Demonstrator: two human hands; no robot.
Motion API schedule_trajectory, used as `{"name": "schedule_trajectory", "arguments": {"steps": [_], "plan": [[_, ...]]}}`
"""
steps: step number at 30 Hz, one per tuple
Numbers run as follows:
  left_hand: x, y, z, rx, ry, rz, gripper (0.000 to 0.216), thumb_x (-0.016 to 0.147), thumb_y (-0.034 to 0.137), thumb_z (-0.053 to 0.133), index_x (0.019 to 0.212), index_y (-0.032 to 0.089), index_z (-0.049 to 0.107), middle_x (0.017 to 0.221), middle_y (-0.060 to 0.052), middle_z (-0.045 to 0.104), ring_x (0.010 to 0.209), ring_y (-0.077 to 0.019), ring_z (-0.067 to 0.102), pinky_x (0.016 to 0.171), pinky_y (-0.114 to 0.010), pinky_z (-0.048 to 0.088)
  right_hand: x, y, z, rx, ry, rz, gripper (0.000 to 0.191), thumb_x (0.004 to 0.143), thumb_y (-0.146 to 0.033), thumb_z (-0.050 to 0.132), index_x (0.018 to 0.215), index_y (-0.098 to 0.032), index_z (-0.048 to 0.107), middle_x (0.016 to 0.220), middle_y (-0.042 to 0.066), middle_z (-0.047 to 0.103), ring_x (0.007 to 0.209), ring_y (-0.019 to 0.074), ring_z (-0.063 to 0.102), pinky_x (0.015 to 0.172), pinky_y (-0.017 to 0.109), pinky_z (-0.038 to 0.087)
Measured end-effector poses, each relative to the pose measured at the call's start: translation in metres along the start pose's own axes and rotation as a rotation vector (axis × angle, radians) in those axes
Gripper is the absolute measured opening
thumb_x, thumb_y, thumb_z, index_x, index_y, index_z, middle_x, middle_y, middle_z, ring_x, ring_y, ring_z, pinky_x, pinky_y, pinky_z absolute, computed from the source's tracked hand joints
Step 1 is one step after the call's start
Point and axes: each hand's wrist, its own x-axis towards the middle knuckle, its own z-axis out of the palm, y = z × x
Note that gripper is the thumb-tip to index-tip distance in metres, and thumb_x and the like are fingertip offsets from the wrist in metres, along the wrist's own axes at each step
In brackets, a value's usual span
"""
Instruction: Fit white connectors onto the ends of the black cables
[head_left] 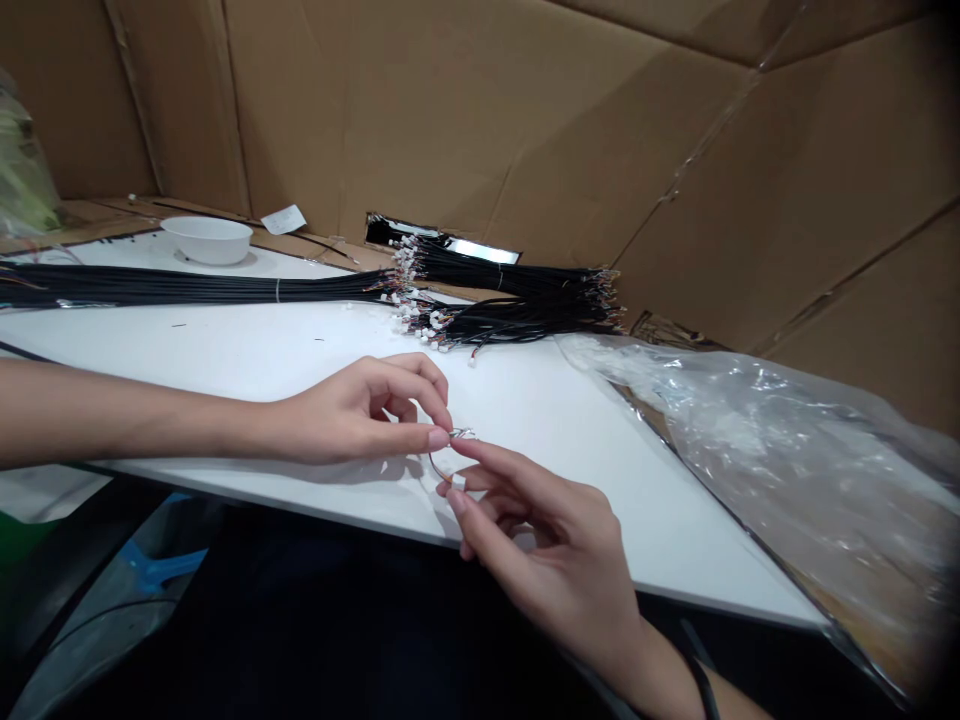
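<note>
Near the front of the white table [525, 400], my left hand [375, 410] pinches a small clump of thin wires [463, 433] between thumb and forefinger. Their silvery ends stick out past the fingertips to the right. My right hand [540, 530] is just below and to the right, its thumb and fingers closed around a short thin wire [437, 467] with a small white connector [457, 482]. This wire curves up towards the left fingertips. My right forefinger reaches the clump held by the left hand. Whether the pieces are joined is hidden by the fingers.
Bundles of black cables [517, 300] with white connectors lie at the back, and a longer cable bundle [187, 285] runs left. A white bowl [208, 240] stands behind it. Clear plastic sheeting [780, 450] covers the right side. Cardboard walls [480, 110] enclose the table.
</note>
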Motion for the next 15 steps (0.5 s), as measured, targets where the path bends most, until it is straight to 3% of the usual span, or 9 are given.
{"name": "schedule_trajectory", "arguments": {"steps": [15], "plan": [[0.000,0.002,0.002,-0.158,-0.057,-0.073,0.013,0.088,0.022,0.063,0.081,0.012,0.061,0.099,-0.001,0.048,0.056,-0.0016,0.052,0.048,-0.016,0.047,0.003,-0.011,-0.004,-0.092,-0.030,-0.050,0.039,0.087,-0.010,0.060,0.126,-0.016,0.061,0.073,0.000,0.068,0.044,0.0067,0.057,0.041,0.017,0.049]]}}
